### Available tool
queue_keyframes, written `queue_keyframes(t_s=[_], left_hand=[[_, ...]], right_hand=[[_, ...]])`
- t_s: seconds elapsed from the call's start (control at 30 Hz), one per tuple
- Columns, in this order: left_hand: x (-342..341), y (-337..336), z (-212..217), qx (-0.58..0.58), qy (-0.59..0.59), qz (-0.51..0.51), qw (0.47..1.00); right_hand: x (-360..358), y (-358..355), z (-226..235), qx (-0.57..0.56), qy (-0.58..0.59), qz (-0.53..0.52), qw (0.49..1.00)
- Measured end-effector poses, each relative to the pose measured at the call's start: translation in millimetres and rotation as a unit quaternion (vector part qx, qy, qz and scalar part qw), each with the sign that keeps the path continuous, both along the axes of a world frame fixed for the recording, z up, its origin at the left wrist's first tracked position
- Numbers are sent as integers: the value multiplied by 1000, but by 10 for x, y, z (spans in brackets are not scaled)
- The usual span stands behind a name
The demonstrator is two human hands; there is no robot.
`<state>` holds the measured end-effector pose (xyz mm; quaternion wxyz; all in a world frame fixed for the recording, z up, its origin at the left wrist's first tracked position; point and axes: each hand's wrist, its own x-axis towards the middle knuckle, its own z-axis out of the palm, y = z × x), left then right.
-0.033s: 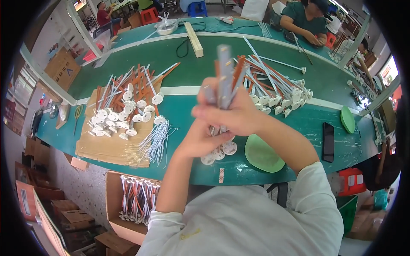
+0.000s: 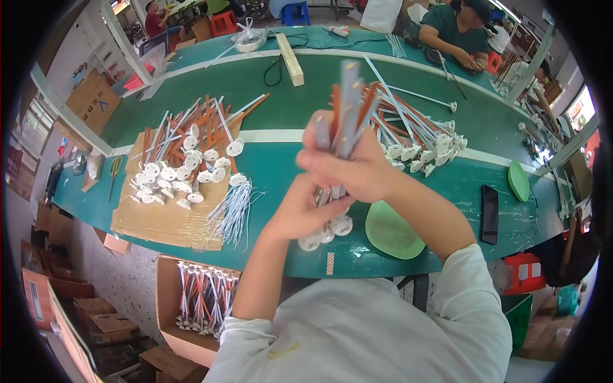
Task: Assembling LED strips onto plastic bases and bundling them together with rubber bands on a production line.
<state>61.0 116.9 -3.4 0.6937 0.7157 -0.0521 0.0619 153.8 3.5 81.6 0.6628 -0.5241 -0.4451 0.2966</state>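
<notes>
My right hand (image 2: pixel 357 167) is wrapped round the upper part of a bundle of flat grey and orange-brown strips (image 2: pixel 348 108), which stands nearly upright above the bench. Lower down, my left hand (image 2: pixel 301 210) closes round the same bundle, just above its white round disc ends (image 2: pixel 327 233). Both hands hide the bundle's middle. Left of my hands, a pile of similar disc-ended strips (image 2: pixel 185 159) lies on a cardboard sheet (image 2: pixel 153 220). Thin white ties (image 2: pixel 231 210) hang over the sheet's right edge. A second pile of strips (image 2: pixel 421 137) lies to the right, partly behind my right hand.
A green dish (image 2: pixel 394 233) sits beside my right forearm, with a black phone (image 2: pixel 490 214) farther right. Scissors (image 2: pixel 114 177) lie at the left. Below the bench edge, a cardboard box (image 2: pixel 169 300) holds tied bundles. Across the bench a person (image 2: pixel 453 35) sits working.
The bundle's upper ends and my right hand have shifted slightly to the right. Both hands keep their hold.
</notes>
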Motion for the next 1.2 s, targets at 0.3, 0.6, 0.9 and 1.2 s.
queue_keyframes(t_s=[0.3, 0.6, 0.9, 1.2], left_hand=[[-63, 111, 19, -154, -69, -150, 974], [-219, 87, 174, -190, -79, -104, 973], [-191, -48, 39, -54, -131, 36, 989], [-534, -90, 13, -55, -182, 50, 981]], right_hand=[[-20, 42, -53, -57, -83, 0, 995], [85, 55, -242, -48, -103, -5, 993], [16, 166, -270, 29, -151, 39, 987], [-362, 348, -89, 3, -123, 143, 982]])
